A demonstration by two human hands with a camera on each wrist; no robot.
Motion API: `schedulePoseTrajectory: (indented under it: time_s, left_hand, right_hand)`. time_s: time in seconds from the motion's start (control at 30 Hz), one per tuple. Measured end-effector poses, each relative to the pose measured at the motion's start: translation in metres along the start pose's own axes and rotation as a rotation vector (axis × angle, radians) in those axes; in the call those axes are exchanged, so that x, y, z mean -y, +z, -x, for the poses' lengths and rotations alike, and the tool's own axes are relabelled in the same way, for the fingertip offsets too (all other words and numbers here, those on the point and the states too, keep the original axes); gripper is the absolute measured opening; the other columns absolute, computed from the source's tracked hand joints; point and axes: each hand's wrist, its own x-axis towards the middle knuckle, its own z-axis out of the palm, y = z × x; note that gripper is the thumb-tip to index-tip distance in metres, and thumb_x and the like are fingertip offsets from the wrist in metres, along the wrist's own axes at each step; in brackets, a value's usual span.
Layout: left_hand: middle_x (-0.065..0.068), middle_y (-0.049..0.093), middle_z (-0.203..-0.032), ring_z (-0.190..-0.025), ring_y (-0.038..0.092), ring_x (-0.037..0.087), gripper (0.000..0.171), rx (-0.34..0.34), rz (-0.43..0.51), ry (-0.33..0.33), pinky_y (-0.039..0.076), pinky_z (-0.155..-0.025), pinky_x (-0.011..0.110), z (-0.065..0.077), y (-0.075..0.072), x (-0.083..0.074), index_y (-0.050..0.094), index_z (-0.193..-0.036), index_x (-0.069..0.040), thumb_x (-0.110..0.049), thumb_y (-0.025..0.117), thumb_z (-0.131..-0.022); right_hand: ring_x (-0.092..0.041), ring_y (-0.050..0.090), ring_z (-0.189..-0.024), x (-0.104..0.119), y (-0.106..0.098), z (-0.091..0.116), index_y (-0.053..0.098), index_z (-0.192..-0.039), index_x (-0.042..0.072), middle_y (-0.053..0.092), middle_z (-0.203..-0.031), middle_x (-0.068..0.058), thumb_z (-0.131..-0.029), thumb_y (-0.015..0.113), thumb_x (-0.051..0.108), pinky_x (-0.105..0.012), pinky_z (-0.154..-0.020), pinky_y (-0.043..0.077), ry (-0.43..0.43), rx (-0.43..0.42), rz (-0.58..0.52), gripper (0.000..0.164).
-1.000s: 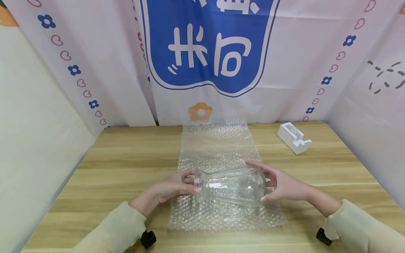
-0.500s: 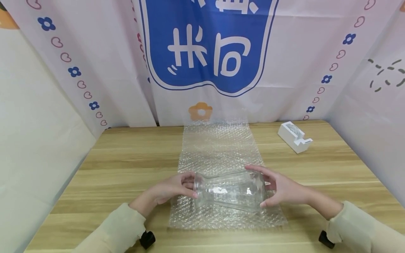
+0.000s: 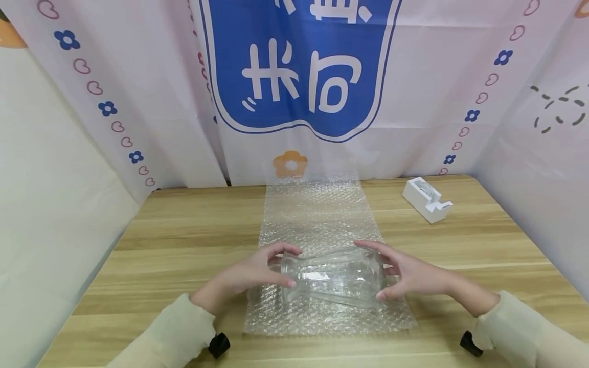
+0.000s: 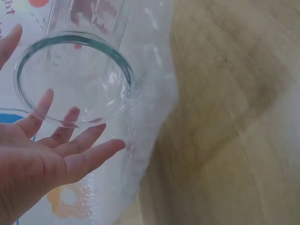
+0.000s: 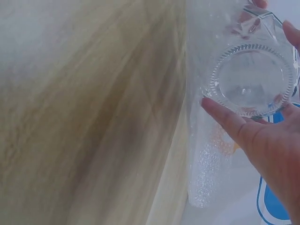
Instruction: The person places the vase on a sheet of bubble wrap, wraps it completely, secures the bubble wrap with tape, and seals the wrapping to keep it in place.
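A clear glass vase (image 3: 338, 278) lies on its side on a sheet of bubble wrap (image 3: 317, 220), its mouth facing left and its base right. My left hand (image 3: 250, 271) spreads its fingers about the vase's mouth. In the left wrist view, the thumb stands apart from the round rim (image 4: 75, 36), with the other fingertips near its lower edge. At the base, my right hand (image 3: 414, 273) holds the vase between thumb and fingers. The right wrist view shows the ribbed base ring (image 5: 255, 47), with the little finger (image 5: 222, 115) reaching along its edge.
A white tape dispenser (image 3: 425, 199) stands at the back right of the wooden table (image 3: 193, 225). The far end of the bubble wrap rises against the printed curtain (image 3: 248, 153). White side walls flank the table.
The vase has come down slightly toward the near side, onto the bubble wrap. My left thumb and index finger have spread and moved rightward past the rim. The right hand keeps its place at the base.
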Motion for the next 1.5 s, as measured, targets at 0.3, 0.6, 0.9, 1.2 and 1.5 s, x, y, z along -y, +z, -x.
schedulePoseTrajectory:
  time_s: [0.3,0.6,0.9,1.2,1.5]
  left_hand:
    - [0.005,0.040,-0.158,-0.146,0.032,0.038,0.085,-0.053,-0.240,0.066,0.033,-0.113,0.063,0.001,0.009,-0.016,0.046,-0.153,-0.019,-0.030,0.089,-0.080]
    - [0.014,0.030,-0.163,-0.146,0.034,0.040,0.097,-0.060,-0.816,0.231,0.029,-0.114,0.065,0.007,0.040,-0.039,0.037,-0.158,-0.013,-0.041,0.087,-0.079]
    - [0.009,0.025,-0.167,-0.151,0.026,0.036,0.108,-0.019,-1.167,0.235,0.018,-0.115,0.071,0.012,0.065,-0.039,0.022,-0.164,-0.019,-0.058,0.080,-0.082]
    - [0.010,0.021,-0.169,-0.149,0.031,0.037,0.113,-0.045,-1.217,0.272,0.020,-0.115,0.071,0.011,0.066,-0.030,0.018,-0.166,-0.019,-0.061,0.079,-0.081]
    - [0.010,0.006,-0.171,-0.154,0.016,0.038,0.131,-0.022,-1.294,0.183,0.019,-0.116,0.069,0.010,0.072,-0.027,0.003,-0.167,-0.020,-0.067,0.082,-0.073]
  right_hand:
    - [-0.053,0.023,-0.146,0.000,-0.001,0.002,0.021,-0.163,0.010,0.011,-0.166,-0.028,-0.081,0.086,0.014,-0.064,-0.107,0.038,-0.023,0.000,0.021,0.104]
    - [-0.050,0.020,-0.147,0.003,-0.001,0.001,0.021,-0.165,0.014,0.014,-0.167,-0.025,-0.083,0.086,0.017,-0.070,-0.103,0.039,-0.060,-0.004,0.097,0.104]
    - [-0.048,0.020,-0.147,0.007,-0.001,0.001,0.021,-0.163,0.005,0.016,-0.166,-0.024,-0.082,0.087,0.016,-0.069,-0.101,0.042,-0.075,-0.003,0.149,0.105]
    - [-0.048,0.021,-0.148,0.008,-0.002,0.003,0.022,-0.163,0.006,0.018,-0.166,-0.023,-0.083,0.086,0.023,-0.070,-0.102,0.040,-0.075,-0.016,0.232,0.104]
    - [-0.042,0.038,-0.143,0.022,0.011,0.010,0.031,-0.162,0.016,0.023,-0.168,-0.008,-0.086,0.082,0.023,-0.056,-0.103,0.046,-0.254,-0.074,0.714,0.092]
